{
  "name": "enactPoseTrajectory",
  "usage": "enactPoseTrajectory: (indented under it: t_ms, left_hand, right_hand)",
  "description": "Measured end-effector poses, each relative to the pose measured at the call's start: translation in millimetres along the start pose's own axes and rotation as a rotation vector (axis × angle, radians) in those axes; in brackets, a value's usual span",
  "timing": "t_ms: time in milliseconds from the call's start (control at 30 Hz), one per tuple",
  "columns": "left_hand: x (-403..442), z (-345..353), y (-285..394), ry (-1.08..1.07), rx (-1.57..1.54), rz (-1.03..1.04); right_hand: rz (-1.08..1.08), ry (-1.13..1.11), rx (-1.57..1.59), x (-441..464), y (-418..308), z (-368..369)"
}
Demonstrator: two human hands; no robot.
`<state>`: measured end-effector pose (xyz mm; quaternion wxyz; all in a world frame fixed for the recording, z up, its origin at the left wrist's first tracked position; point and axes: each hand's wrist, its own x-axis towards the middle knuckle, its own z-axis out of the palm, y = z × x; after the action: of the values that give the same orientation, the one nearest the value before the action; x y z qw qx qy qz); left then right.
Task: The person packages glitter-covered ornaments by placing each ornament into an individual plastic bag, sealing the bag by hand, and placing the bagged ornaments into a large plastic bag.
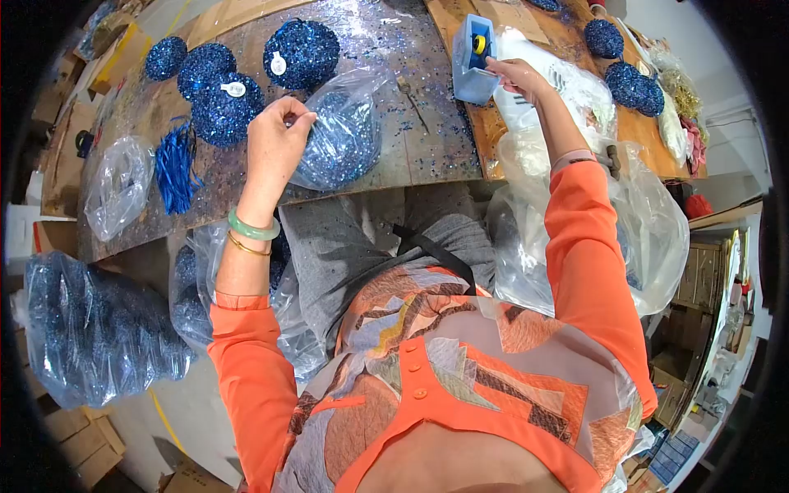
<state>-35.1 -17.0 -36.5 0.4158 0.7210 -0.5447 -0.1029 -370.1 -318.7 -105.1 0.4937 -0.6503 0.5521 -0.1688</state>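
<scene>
The worktable (436,156) spreads widest, its dark top flecked with blue glitter that has presumably been shed by the balls. At lower left, a large filled bag (99,329) sits below table height, probably to spare room on top.

The bagged ball (341,148) lies on the table near its front edge, straight ahead of the person, likely because both arms reach it easily there. It is round, deep blue and sparkling, its glitter slightly dulled by the creased, shiny clear bag (366,80) around it; the loose plastic gathers toward the upper right. A bare glitter ball (226,119) farther left shows a rougher, brighter surface.

The pale blue tape dispenser (472,89) stands to the right, seemingly placed there for the right hand (522,78), whose fingertips are at its near right edge, narrowly spaced; I cannot tell whether they pinch any tape. The left hand (278,138) is at the bag's left side, thumb and forefinger drawn close together, perhaps to steady the plastic, though whether film lies between them I cannot tell

Smallest are the yellow tape roll (479,43) inside the dispenser and the white label (233,89) on the bare ball
</scene>
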Motion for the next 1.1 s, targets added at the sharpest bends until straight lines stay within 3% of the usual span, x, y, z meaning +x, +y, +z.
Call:
enactPoseTrajectory:
  t_ms: [167,367,667,1100]
  left_hand:
    - [-2,-2,-4,0.011,-0.007,-0.018]
    - [-5,1,-12,0.017,-0.02,-0.057]
    - [-8,4,-9,0.031,-0.051,-0.055]
    - [-7,5,-13,0.031,-0.075,-0.057]
  right_hand:
    - [-0.046,-0.071,0.156,17,4,-2]
    - [-0.07,0.005,0.287,24,6,4]
    - [-0.296,0.117,0.22,-12,-26,3]
    - [-0.176,0.177,0.608,-65,18,50]
